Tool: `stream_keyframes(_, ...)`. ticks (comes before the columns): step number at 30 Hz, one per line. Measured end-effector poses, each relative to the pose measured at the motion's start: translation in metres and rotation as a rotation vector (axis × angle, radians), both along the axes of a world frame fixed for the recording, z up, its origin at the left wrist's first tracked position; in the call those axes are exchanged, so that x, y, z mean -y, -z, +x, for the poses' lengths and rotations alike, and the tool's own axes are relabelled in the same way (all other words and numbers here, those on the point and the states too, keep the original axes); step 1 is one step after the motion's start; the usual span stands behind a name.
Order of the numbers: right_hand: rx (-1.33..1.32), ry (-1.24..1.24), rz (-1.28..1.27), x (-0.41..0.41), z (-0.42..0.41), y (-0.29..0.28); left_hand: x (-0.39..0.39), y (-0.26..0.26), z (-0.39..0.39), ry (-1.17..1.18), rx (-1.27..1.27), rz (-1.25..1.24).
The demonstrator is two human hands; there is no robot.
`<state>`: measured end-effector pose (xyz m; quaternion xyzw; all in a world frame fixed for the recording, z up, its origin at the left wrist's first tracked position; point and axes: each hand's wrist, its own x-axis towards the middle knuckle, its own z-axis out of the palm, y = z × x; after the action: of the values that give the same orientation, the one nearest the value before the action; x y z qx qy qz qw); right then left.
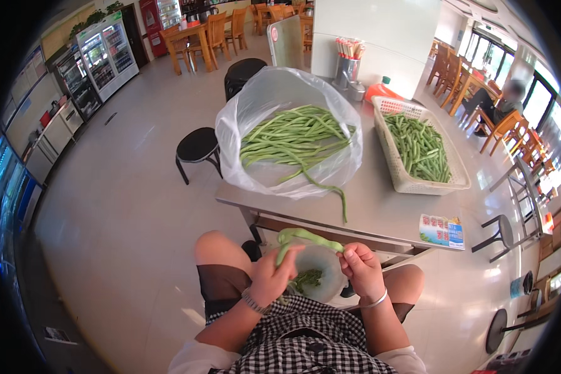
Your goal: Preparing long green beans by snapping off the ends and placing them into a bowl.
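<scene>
Between my two hands stretches a long green bean, bent in a curve. My left hand grips it where it hangs down, and my right hand pinches its other end between thumb and fingers. Below them, between my knees, stands a translucent bin with bean scraps in it. On the metal table before me an open clear plastic bag holds long whole beans. One bean trails out over the bag's edge. To its right, a white plastic basket holds short bean pieces.
Chopsticks stand in a metal holder at the table's back, near an orange container. A printed card lies at the front right corner. Black stools are left of the table. A person sits far right.
</scene>
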<state>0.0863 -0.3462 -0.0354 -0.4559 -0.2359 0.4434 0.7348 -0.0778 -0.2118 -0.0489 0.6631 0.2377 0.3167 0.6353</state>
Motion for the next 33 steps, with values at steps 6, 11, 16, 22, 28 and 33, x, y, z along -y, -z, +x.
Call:
stream_keyframes(6,0.344,-0.16,-0.176,0.004,-0.012,0.0,-0.023,-0.024,0.008,0.033,0.331,-0.627)
stream_keyframes(11,0.8,-0.435,-0.271,0.009,-0.009,0.018,-0.027,-0.018,-0.001,-0.07,0.481,-0.567)
stream_keyframes(16,-0.392,0.153,0.12,-0.008,-0.009,0.059,-0.01,-0.007,-0.011,-0.323,0.499,-0.554)
stream_keyframes(22,0.961,0.045,-0.464,0.001,0.017,0.12,-0.022,-0.005,-0.012,-0.246,0.388,-0.615)
stream_keyframes(28,0.984,-0.29,-0.466,-0.015,0.017,0.121,-0.023,0.016,-0.003,-0.204,0.258,-0.71)
stream_keyframes(33,0.214,-0.573,-0.145,-0.034,-0.027,0.058,-0.018,0.025,0.006,-0.188,0.22,-0.778)
